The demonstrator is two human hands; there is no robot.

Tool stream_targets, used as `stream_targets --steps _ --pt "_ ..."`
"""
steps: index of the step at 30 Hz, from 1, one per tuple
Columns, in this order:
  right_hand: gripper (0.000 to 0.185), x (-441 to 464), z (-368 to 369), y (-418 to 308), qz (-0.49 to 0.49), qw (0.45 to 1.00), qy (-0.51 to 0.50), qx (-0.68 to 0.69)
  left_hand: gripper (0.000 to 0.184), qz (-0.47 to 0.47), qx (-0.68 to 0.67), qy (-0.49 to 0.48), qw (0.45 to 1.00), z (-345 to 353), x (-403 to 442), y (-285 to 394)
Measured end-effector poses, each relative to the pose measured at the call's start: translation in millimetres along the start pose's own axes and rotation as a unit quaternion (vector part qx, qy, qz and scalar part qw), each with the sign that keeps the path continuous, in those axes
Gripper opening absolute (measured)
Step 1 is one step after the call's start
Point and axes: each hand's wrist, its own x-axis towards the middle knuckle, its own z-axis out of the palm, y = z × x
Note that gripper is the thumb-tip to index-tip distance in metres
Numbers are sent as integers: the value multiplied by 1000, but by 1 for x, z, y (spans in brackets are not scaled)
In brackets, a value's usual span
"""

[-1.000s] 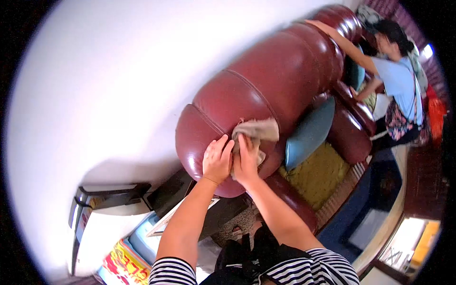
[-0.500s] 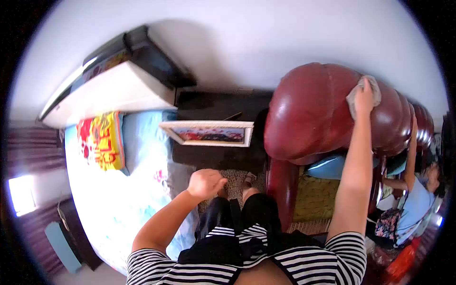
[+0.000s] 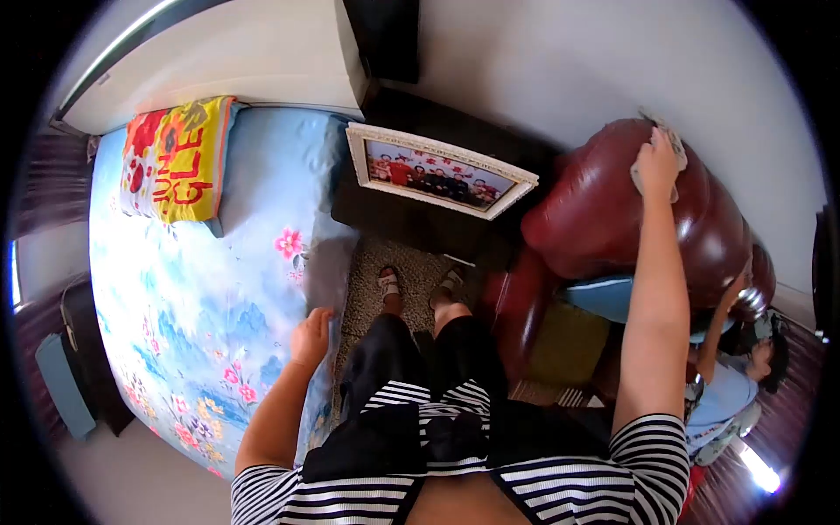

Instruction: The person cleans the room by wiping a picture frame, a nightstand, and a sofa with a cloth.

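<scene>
My right hand [image 3: 658, 164] presses a beige cloth [image 3: 681, 166] onto the top of the dark red leather sofa back [image 3: 604, 192], close to the wall. My left hand [image 3: 311, 338] hangs over the near edge of the bed, its fingers curled, and whether they are closed is hard to make out. Between bed and sofa, a white-framed group photo [image 3: 437, 172] leans on a dark cabinet [image 3: 407, 219]. A blue cushion [image 3: 604, 297] lies against the sofa back.
A floral blue bed [image 3: 201, 297] with a yellow and red pillow [image 3: 179, 162] fills the left side. Another person [image 3: 722, 394] in light blue is at the sofa's far end, lower right. A speckled rug [image 3: 372, 262] lies under my feet.
My left hand has left the cloth and moved left to the bed's edge. My right hand keeps the cloth on the sofa back. The view has swung left, showing more bed.
</scene>
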Motion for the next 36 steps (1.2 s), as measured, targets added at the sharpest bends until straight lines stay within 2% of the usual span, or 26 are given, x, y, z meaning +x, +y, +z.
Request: stream_targets --steps 2,3,4,5,6,7,10,14,16,18,19,20,21,24,25,26,28,32,34,36 --pt "43 -30 8 -23 -64 988 93 -110 19 -32 -5 -9 999 10 0 -23" --pt "44 -44 -3 -47 -79 985 66 -139 21 -43 34 -43 998 11 2 -37" --pt "44 -60 10 -48 -106 973 116 -167 21 -28 31 -49 998 10 3 -47" --pt "48 -76 11 -57 -87 974 76 -195 22 -53 53 -60 995 11 7 -55" --pt "52 -94 11 -69 -45 982 38 -180 22 -76 75 -70 992 12 12 -61" --pt "55 -108 15 -71 -35 989 16 -140 22 -56 72 -71 993 11 19 -64" --pt "58 -152 29 -72 -56 994 -1 -97 24 -56 30 -43 997 -3 34 -65" --pt "54 -213 35 -76 -86 987 -107 -88 25 0 12 -12 1000 -21 46 -64" --pt "51 -234 30 -75 -123 986 -100 -53 25 6 -11 0 1000 -24 48 -70" --pt "52 -237 25 -69 -129 980 -101 114 26 14 -10 -1 1000 -27 48 -76" --pt "52 -238 14 -74 -130 981 -94 106 26 -1 -14 -11 1000 -27 48 -79" --pt "51 -241 2 -80 -15 973 -87 213 26 -15 -18 -21 1000 -28 46 -84" --pt "50 -241 -7 -85 99 940 -79 317 25 -17 -34 -18 999 -26 46 -91" --pt "45 -228 -31 -73 190 891 -32 412 25 -15 -59 -6 998 -18 47 -103" --pt "39 -221 -41 -69 191 883 5 429 24 -20 -83 4 996 -12 48 -108" --pt "33 -212 -51 -64 228 884 17 408 24 -15 -88 5 996 -5 50 -113" --pt "32 -193 -76 -59 298 853 77 422 24 -32 -85 1 996 5 55 -119" --pt "26 -133 -109 -43 270 860 183 393 23 -13 -92 5 996 3 58 -96" --pt "31 -103 -127 -62 214 838 207 458 22 -18 -110 16 994 1 60 -83" --pt "36 -78 -133 -70 65 960 121 245 21 -28 -129 27 991 10 58 -76"
